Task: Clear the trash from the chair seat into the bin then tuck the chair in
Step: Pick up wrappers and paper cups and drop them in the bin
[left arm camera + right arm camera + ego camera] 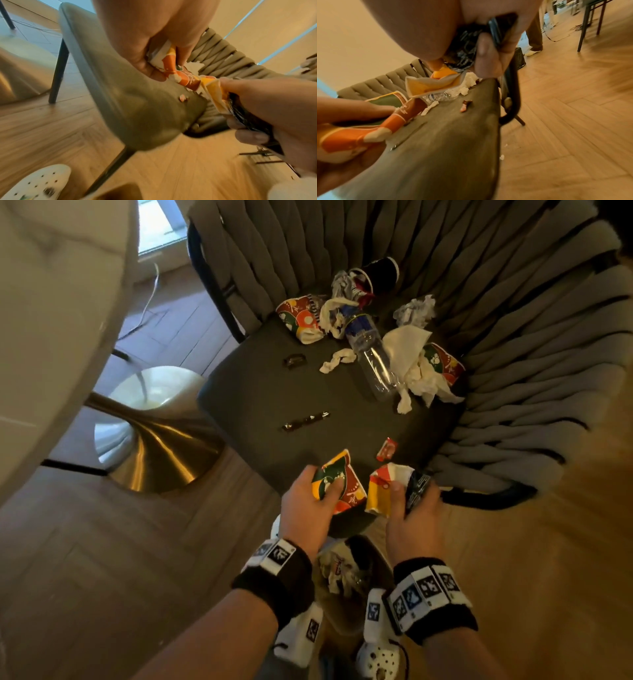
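A dark chair seat point(274, 392) holds scattered trash: a clear plastic bottle point(371, 361), white tissues point(416, 361), crushed colourful paper cups point(299, 318), a dark cup point(380, 273) and small wrappers point(305, 421). At the seat's front edge my left hand point(308, 501) grips a crushed colourful paper cup point(337, 484). My right hand point(411, 508) holds a crushed yellow cup point(378, 491) together with a black wrapper point(416, 487). The bin point(346, 580) stands below, between my wrists, with trash inside it.
The chair's woven grey backrest point(513, 320) curves round the far and right sides. A gold table pedestal point(154, 446) and white tabletop point(51, 320) stand to the left. My white clogs point(380, 659) are on the wooden floor point(531, 542) by the bin.
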A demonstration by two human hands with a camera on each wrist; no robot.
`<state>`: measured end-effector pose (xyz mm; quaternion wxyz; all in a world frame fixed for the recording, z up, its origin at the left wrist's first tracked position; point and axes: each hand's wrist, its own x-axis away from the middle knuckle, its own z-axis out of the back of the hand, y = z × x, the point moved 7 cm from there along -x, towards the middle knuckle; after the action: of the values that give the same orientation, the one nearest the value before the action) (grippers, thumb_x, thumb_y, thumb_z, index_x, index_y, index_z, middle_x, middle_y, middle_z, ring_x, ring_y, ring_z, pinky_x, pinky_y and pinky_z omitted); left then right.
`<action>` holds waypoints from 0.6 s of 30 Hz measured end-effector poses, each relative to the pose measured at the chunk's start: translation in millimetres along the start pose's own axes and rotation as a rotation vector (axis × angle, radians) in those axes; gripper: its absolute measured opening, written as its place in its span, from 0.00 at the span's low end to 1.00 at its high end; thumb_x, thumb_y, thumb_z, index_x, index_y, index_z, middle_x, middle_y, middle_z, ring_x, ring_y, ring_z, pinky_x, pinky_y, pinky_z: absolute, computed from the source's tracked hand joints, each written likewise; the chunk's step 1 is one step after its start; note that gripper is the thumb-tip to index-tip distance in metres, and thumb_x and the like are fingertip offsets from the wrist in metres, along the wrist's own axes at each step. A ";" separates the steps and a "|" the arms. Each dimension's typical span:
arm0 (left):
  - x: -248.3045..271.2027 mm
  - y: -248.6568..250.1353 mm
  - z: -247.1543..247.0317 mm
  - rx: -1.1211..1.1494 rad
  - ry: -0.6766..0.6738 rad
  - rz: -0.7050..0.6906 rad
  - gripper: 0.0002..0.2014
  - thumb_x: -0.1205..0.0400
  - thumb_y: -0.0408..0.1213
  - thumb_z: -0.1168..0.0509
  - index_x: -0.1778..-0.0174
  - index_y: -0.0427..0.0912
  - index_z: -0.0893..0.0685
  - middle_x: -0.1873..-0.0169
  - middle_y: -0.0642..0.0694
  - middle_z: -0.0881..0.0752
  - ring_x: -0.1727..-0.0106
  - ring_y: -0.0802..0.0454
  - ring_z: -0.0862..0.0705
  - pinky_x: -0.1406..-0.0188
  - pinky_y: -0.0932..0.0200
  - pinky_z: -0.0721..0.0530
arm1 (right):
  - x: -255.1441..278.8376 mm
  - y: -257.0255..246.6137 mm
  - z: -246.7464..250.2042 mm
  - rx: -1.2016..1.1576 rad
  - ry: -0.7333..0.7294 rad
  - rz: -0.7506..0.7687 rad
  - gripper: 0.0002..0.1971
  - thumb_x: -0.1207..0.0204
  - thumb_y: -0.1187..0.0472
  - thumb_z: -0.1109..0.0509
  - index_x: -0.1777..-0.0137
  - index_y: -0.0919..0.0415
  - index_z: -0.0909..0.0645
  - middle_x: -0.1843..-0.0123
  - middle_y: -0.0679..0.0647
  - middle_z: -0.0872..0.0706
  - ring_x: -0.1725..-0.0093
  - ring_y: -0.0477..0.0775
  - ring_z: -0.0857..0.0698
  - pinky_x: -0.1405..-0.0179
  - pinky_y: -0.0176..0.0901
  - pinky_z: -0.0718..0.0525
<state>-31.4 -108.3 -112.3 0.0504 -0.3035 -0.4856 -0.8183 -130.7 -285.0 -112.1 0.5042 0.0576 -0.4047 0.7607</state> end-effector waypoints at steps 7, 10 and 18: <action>97.5 -121.6 -57.7 -0.129 -0.113 0.156 0.16 0.16 0.41 0.34 0.33 0.55 0.25 0.44 0.56 0.16 0.47 0.60 0.13 0.44 0.53 0.10 | 71.2 142.5 -19.1 0.317 -0.189 -0.103 0.31 0.21 0.37 0.45 0.23 0.53 0.40 0.25 0.57 0.32 0.34 0.61 0.21 0.44 0.53 0.19; 100.0 -181.0 -88.8 -0.292 -0.161 0.216 0.20 0.15 0.42 0.36 0.27 0.55 0.30 0.35 0.49 0.21 0.39 0.53 0.17 0.38 0.49 0.13 | 69.5 189.3 -52.7 0.450 -0.260 -0.073 0.27 0.19 0.40 0.46 0.25 0.52 0.40 0.29 0.57 0.31 0.43 0.59 0.17 0.53 0.49 0.17; 54.5 -278.5 -145.0 -0.527 -0.265 0.408 0.37 0.15 0.50 0.36 0.13 0.49 0.45 0.21 0.35 0.31 0.23 0.33 0.31 0.24 0.41 0.29 | 2.1 261.9 -153.1 0.517 -0.297 -0.064 0.35 0.28 0.37 0.37 0.25 0.50 0.41 0.29 0.66 0.30 0.35 0.72 0.23 0.39 0.65 0.20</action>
<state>-245.5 -70.6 -345.3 0.0695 -0.5001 -0.1896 -0.8421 -295.7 -223.2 -359.1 0.4315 0.3076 -0.2648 0.8057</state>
